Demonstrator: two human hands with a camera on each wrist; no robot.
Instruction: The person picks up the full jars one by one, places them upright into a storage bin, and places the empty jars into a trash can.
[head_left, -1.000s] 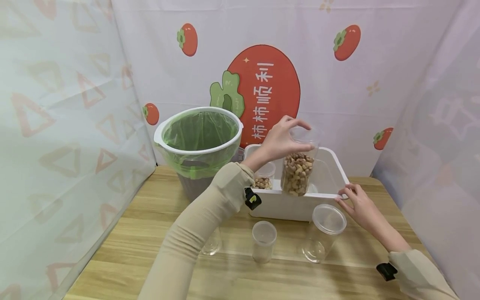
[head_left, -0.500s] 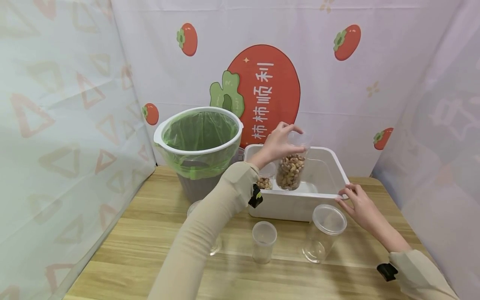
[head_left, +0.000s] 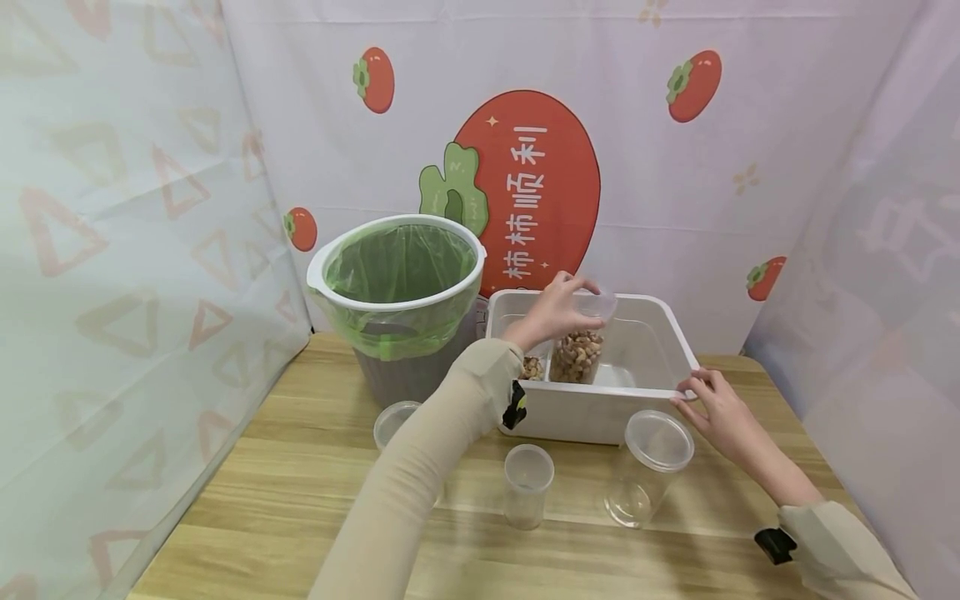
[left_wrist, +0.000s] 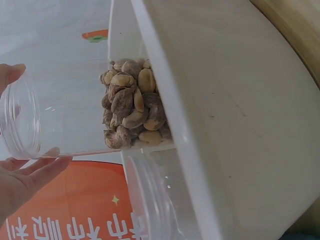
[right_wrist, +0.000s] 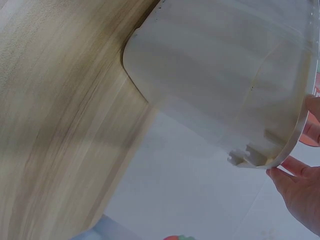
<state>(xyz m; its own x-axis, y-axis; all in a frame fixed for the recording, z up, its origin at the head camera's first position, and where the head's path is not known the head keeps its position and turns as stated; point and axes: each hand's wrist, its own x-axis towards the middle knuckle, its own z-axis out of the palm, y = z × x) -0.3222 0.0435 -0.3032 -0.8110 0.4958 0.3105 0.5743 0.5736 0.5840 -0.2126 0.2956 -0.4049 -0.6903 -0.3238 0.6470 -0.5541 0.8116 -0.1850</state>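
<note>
My left hand (head_left: 557,315) grips the top of a tall clear jar (head_left: 579,358) part-filled with nuts. In the left wrist view the thumb and fingers lie on either side of the lid of this jar (left_wrist: 132,107). The jar's lower part is inside a white plastic bin (head_left: 570,415), behind its front wall. Whether the base touches the bin floor is hidden. My right hand (head_left: 722,415) pinches the bin's front right corner, and the right wrist view shows the thumb and fingers at the rim (right_wrist: 298,131). Left of the tall jar, a shorter jar of nuts (head_left: 532,368) is partly covered by my left hand.
A bin with a green liner (head_left: 369,307) stands on the wooden table (head_left: 277,467) at the left. Three clear lidded jars stand in front: one (head_left: 392,417) partly behind my left sleeve, a small one (head_left: 528,496), and a wide one (head_left: 651,467). A printed cloth hangs behind.
My left hand has lowered the jar of nuts into the white bin, moving it down and slightly left. My right hand has stayed at the bin's corner.
</note>
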